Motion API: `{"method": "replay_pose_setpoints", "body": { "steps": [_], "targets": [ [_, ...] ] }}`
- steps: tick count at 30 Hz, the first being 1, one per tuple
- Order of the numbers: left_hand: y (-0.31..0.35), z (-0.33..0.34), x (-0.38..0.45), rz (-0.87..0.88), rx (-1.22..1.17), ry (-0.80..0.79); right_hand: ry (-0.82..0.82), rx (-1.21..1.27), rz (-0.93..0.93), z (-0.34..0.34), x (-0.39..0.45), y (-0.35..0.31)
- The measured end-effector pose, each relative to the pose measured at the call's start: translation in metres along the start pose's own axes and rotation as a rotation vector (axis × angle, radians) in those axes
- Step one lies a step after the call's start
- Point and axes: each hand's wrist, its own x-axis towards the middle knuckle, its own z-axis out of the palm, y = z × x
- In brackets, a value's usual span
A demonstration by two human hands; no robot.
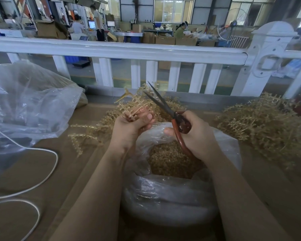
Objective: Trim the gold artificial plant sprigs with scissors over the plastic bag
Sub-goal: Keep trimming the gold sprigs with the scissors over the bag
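The left hand [134, 125] grips a bunch of gold sprigs [137, 101] by their stems, fingers curled round them and the thumb pressed across the front; the bunch fans up and away from the person, its long axis leaning toward the far left, with one forked stem end sticking out at the upper left. The right hand [196, 134] holds the scissors [165, 108] by their reddish-brown handles, fingers wrapped through and around the loops. The scissors' long axis runs diagonally from the handles at lower right to the tips at upper left, and the dark blades stand apart in a narrow V, the tips reaching into the top of the held bunch. Both hands hover above the mouth of the plastic bag [172, 197], which sits on the brown table [63, 171] just in front of the person, its rolled rim open and its inside holding a heap of gold cuttings [170, 160]. More loose sprigs lie on the table behind and left of the left hand, and a large pile of sprigs [261, 124] rests to the right, near the bag's edge. A big clear bag [28, 105] slumps at the left, with a white cord [42, 171] looping across the tabletop below it. A white railing [120, 49] bounds the table's far side, close behind the blade tips.
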Motion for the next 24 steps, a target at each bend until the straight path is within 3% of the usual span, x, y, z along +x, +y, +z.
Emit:
{"method": "replay_pose_setpoints", "body": {
  "steps": [10,24],
  "targets": [
    [0.0009,-0.002,0.0002,0.029,-0.032,-0.02,0.023,-0.287,-0.115,0.0015,-0.0026,0.0093],
    [0.0019,-0.0007,0.0005,0.011,-0.061,0.026,0.074,-0.359,-0.093,0.0033,-0.0027,0.0081]
  ]
}}
